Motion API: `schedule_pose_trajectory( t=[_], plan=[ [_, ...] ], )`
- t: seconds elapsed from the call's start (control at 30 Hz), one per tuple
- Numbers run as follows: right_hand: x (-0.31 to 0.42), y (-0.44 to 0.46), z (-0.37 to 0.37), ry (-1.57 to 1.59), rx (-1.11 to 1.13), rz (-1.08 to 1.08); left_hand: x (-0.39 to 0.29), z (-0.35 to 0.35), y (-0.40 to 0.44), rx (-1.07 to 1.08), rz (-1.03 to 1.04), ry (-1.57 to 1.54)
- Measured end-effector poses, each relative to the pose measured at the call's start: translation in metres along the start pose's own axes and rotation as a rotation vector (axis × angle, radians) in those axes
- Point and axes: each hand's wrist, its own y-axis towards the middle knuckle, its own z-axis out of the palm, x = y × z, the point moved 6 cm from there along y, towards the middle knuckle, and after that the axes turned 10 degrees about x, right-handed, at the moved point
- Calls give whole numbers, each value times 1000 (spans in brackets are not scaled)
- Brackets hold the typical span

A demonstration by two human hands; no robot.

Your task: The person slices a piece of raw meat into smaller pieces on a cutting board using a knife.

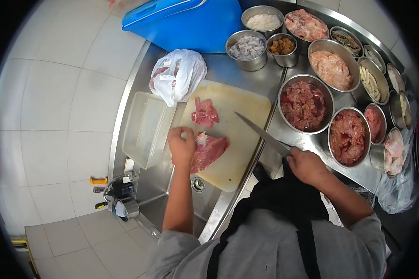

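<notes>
My right hand (307, 166) is closed round the handle of a long knife (264, 134), its blade reaching left over the cutting board (246, 158). A large piece of raw meat (210, 151) lies on the board. Over its left end is my left hand (181, 145), fingers curled in; whatever they grip, if anything, is hidden. Just above the large piece rests a smaller cut of meat (205, 112), apart from it. The knife touches neither piece.
Left of the board stands a clear plastic tub (129, 128), with a white plastic bag (191, 72) above it. A blue container (186, 28) is at the back. Several metal bowls of food, including a bowl of red meat (332, 107), crowd the right. A sink drain (198, 184) shows below.
</notes>
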Motion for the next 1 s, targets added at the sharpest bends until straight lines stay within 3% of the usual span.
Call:
schedule_pose_trajectory(
  t=[0.07, 0.1, 0.17, 0.37, 0.5, 0.57, 0.7, 1.0],
  plan=[
    [18, 13, 1, -24, 37, -31, -12, 11, -21, 225, -60, 22],
    [26, 18, -2, -35, 30, -54, -16, 9, -26, 226, -69, 16],
    [38, 29, -3, -51, 44, -70, -33, 7, -35, 182, 213, 137],
    [50, 45, -4, -90, 67, -60, -19, 16, -47, 173, 330, 65],
    [73, 48, -1, -120, 153, -119, -7, 24, -41, 153, 312, -20],
    [84, 49, 0, -94, 203, -134, -8, 26, -41, 94, 206, 42],
    [108, 50, -10, -127, 249, -135, -6, 30, -43, 74, 219, 160],
    [129, 44, 0, -272, 314, 10, -7, 35, -42, 55, 151, 146]
  ],
)
